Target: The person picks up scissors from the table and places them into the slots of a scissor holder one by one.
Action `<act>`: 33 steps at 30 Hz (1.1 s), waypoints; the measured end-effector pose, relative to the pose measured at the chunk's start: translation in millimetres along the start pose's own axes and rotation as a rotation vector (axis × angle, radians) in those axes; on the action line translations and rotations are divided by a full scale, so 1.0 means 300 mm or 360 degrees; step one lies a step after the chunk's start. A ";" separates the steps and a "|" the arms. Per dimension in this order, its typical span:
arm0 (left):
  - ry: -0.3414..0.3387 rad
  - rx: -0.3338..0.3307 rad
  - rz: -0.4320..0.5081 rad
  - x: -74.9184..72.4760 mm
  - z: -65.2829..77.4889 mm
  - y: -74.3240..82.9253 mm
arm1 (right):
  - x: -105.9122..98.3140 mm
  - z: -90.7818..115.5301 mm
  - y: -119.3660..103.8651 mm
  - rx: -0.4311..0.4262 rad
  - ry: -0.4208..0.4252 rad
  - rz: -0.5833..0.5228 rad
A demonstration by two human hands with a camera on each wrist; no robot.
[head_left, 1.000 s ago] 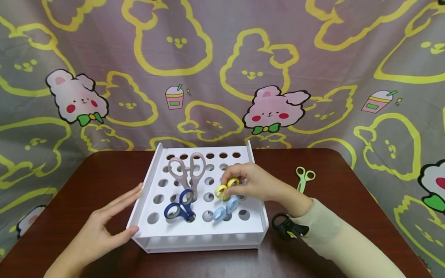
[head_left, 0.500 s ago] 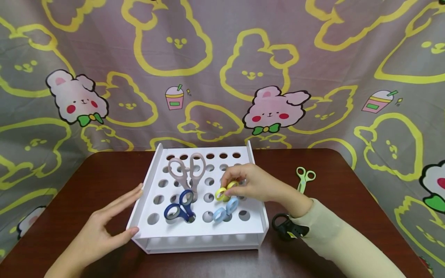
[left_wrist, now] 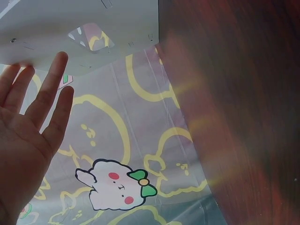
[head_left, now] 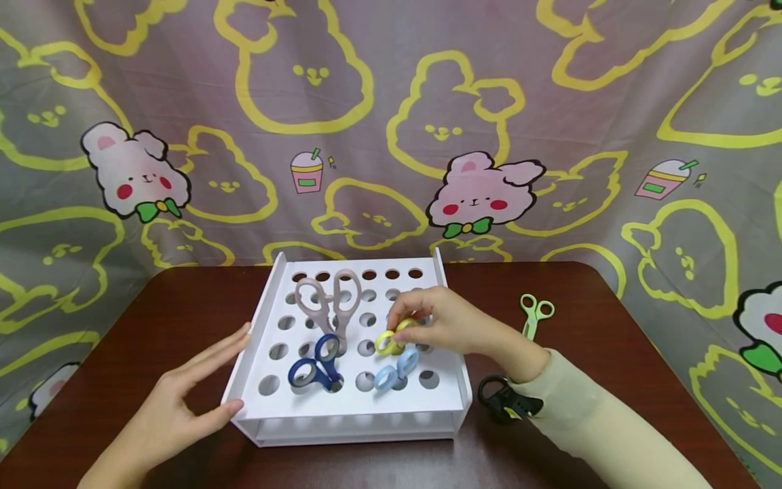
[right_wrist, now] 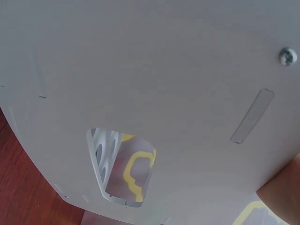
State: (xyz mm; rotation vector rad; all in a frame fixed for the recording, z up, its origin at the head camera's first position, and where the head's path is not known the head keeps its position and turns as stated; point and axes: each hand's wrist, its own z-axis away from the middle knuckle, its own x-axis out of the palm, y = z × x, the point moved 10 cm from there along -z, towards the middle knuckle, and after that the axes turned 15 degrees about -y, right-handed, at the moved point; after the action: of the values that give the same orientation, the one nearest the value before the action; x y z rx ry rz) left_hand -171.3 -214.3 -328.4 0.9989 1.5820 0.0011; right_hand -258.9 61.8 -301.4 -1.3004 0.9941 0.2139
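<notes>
A white rack (head_left: 293, 403) with rows of round holes stands on the table. My left hand (head_left: 165, 407) rests its fingertips and thumb against the rack's left side wall; in the left wrist view its fingers look nearly straight. Between thumb and fingers, my right hand (head_left: 452, 322) pinches the yellow scissors (head_left: 385, 343) by the handles, low over the right half of the rack. Their blades are hidden. Just in front, light blue scissors (head_left: 391, 377) stand handles up in a hole. Navy scissors (head_left: 326, 365) and large greyish-pink scissors (head_left: 342, 322) stand further left.
Light green scissors (head_left: 531, 326) lie on the dark red table (head_left: 586, 326) right of the rack. Nearer, black scissors (head_left: 504, 404) lie beside the right sleeve (head_left: 586, 407). A patterned curtain (head_left: 366, 136) hangs behind the table.
The yellow scissors' handles have turned and shifted slightly left in my right hand's pinch. My left hand and the rack have stayed in place.
</notes>
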 end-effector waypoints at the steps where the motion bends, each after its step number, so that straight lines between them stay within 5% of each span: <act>1: 0.0004 0.0000 0.0001 0.000 0.000 0.000 | -0.001 0.000 0.001 0.0004 0.0000 -0.0008; 17: -0.0001 -0.0017 0.0019 -0.001 0.003 -0.014 | -0.035 0.046 0.002 -0.0024 0.0058 0.0008; 33: 0.0000 0.0003 -0.0016 -0.002 0.002 0.000 | -0.139 0.228 0.067 0.0141 0.0251 0.0040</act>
State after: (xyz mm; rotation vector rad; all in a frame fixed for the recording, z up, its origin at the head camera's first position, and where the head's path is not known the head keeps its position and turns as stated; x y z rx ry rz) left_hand -171.0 -215.1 -328.0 0.9922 1.5871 -0.0075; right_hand -262.9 143.7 -290.2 -1.2385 1.1417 0.0858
